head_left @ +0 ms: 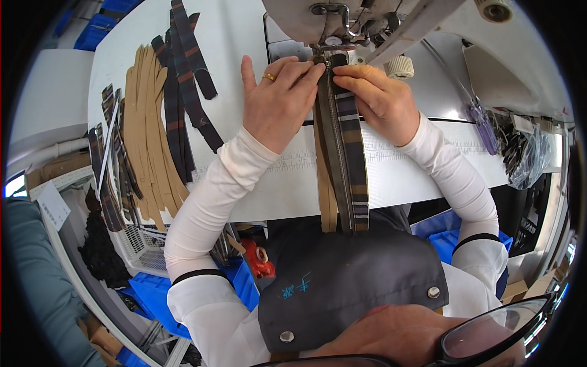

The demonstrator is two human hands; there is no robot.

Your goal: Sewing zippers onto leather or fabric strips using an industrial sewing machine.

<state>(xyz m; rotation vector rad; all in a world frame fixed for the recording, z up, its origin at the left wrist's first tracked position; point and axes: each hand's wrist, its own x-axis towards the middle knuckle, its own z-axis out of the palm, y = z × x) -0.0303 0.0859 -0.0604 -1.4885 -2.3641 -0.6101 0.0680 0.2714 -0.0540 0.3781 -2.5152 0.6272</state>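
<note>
A long zipper [337,147] with metal teeth and dark olive tape runs down from the sewing machine's presser foot [333,48] and over the table's front edge. Beside it lie a tan fabric strip [327,196] on the left and a striped dark fabric strip [351,137] on the right. Close below the foot, my left hand [278,101] grips the zipper's left edge at the index fingertip, its little finger raised and its thumb hidden. Opposite it, my right hand [382,101] is closed in a pinch on the striped strip's upper end, the thumb mostly out of sight.
Bundles of tan strips [143,128] and dark plaid strips [189,67] lie at the table's left. A ruler scale [293,162] crosses the white table. Purple-handled thread snips [483,128] are at the right. Below stand a white basket [143,248] and blue bins [150,293].
</note>
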